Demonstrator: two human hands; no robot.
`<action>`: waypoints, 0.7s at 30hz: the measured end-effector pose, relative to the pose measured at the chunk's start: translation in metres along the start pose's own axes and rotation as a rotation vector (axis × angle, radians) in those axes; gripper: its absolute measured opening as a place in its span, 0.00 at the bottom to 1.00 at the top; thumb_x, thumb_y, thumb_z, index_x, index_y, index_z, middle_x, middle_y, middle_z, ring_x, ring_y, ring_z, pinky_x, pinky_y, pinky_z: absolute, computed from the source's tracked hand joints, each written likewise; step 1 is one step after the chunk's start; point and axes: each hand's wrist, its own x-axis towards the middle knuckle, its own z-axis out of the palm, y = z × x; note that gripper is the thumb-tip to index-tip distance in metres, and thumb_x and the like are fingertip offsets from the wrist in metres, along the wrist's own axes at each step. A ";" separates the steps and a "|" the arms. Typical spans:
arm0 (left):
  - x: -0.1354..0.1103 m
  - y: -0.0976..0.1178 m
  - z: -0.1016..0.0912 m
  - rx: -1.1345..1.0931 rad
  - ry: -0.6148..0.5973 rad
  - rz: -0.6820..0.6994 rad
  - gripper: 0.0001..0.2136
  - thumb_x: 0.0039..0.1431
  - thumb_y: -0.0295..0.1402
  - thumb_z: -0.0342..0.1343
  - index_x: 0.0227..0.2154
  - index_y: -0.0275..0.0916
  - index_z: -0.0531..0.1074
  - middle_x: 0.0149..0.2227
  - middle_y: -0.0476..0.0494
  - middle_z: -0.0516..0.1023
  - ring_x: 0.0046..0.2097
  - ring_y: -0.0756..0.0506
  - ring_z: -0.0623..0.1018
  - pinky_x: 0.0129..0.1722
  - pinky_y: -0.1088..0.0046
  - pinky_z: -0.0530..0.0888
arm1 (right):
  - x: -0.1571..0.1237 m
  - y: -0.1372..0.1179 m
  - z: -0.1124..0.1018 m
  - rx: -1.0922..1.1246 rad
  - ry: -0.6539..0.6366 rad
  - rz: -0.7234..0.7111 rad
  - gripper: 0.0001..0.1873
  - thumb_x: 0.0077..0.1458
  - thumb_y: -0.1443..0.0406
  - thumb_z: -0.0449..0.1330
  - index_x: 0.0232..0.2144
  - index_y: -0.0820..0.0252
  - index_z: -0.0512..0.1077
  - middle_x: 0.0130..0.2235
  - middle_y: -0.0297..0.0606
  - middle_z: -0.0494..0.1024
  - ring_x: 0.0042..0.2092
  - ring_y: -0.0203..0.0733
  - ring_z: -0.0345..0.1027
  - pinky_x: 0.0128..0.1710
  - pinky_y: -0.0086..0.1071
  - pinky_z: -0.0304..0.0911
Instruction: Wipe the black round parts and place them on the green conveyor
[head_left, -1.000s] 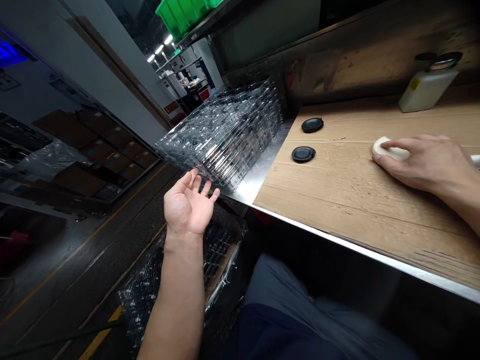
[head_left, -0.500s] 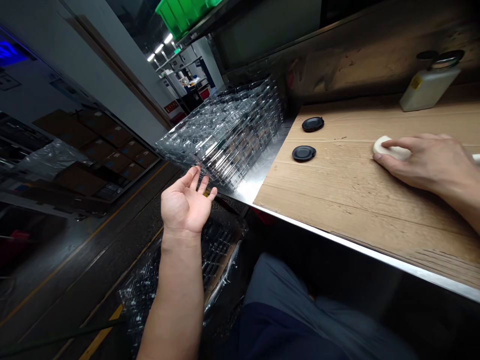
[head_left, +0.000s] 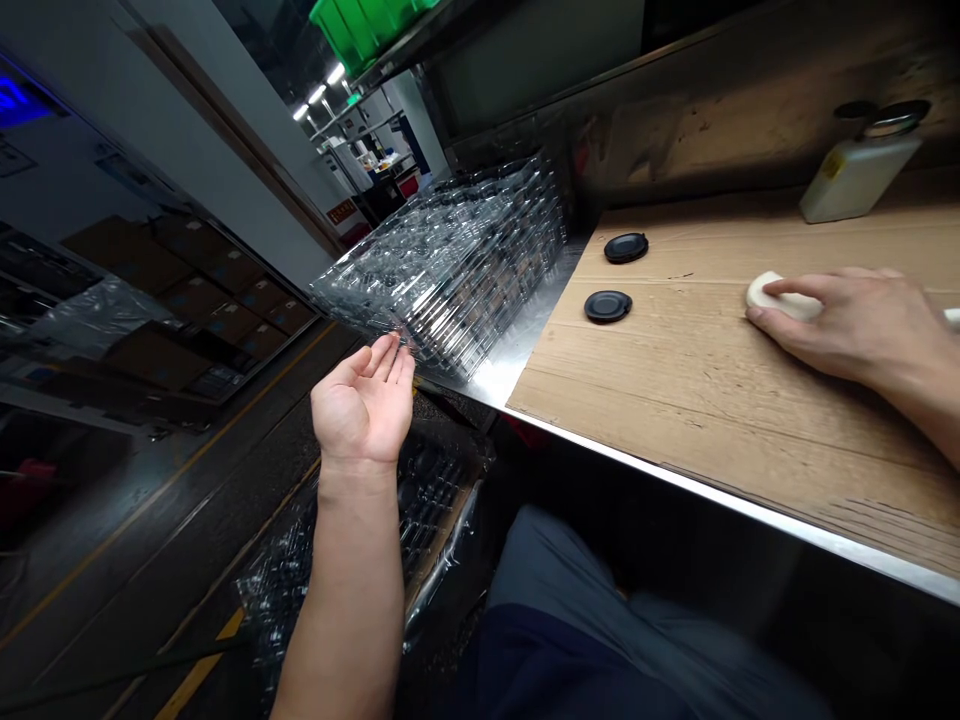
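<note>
We had our right hand (head_left: pixel 862 315) gripping a rounded off-white block (head_left: pixel 760 284) at right of frame, probably bracing it against the flat tan cardboard sheet (head_left: pixel 705 390), while our empty left hand (head_left: pixel 364 410) was palm-up by the clear plastic tray stack (head_left: pixel 442 255) left of centre, maybe for its near corner (couldn't tell if we touched it). Count-wise we had one block, two round black plastic discs (head_left: pixel 607 306) near centre, likely spaced for easy grabbing, and one squarish pale bottle (head_left: pixel 859 180) upper right.

No readable text anywhere, blue sign (head_left: pixel 11 97) included
</note>
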 end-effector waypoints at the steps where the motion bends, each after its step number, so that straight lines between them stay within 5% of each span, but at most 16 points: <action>1: 0.000 0.000 0.000 -0.008 0.000 0.005 0.27 0.56 0.25 0.47 0.61 0.30 0.55 0.60 0.29 0.64 0.60 0.42 0.67 0.60 0.65 0.64 | 0.000 0.000 0.000 -0.015 0.002 0.002 0.33 0.51 0.39 0.47 0.48 0.49 0.72 0.48 0.44 0.73 0.50 0.58 0.63 0.49 0.46 0.58; 21: 0.005 0.011 0.002 0.124 0.001 -0.052 0.22 0.55 0.37 0.51 0.54 0.40 0.67 0.63 0.37 0.59 0.62 0.39 0.62 0.61 0.60 0.60 | -0.004 -0.006 -0.007 -0.070 -0.004 -0.003 0.34 0.52 0.39 0.46 0.49 0.50 0.72 0.47 0.43 0.74 0.49 0.56 0.65 0.50 0.44 0.59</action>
